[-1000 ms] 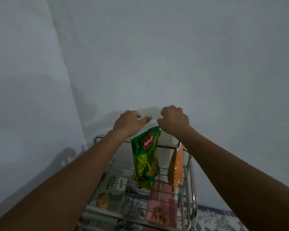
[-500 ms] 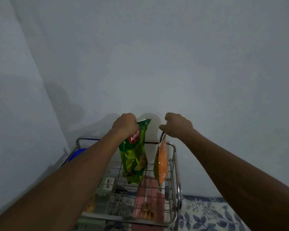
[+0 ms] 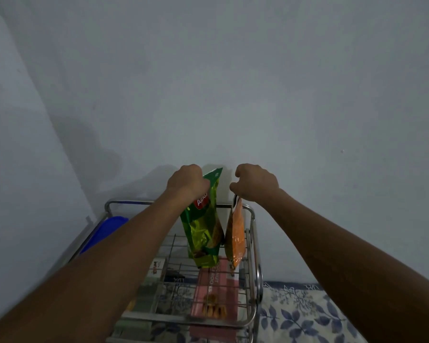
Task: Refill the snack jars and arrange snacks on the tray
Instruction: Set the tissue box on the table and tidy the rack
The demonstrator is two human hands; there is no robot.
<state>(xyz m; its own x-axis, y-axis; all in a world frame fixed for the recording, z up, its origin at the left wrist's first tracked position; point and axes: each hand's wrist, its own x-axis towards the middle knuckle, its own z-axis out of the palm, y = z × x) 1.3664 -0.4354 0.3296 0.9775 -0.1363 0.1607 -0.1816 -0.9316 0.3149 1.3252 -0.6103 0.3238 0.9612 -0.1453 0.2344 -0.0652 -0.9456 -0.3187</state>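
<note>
Above the wire rack (image 3: 252,243) | I am gripping a green snack packet (image 3: 203,233) by its top in my left hand (image 3: 187,183) and pinching an orange packet (image 3: 236,235) in my right hand (image 3: 255,181) | still gathering: pink biscuit box (image 3: 216,290) lying in rack, no jars or tray showing, refilling and arranging not yet begun.

The green snack packet (image 3: 203,233) is glossy foil; the orange packet (image 3: 237,233) shiny plastic; the wire rack (image 3: 254,243) polished metal; the floral cloth (image 3: 300,315) matt.

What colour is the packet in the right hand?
Orange packet, pinched at its top by the right hand; head view.
</note>
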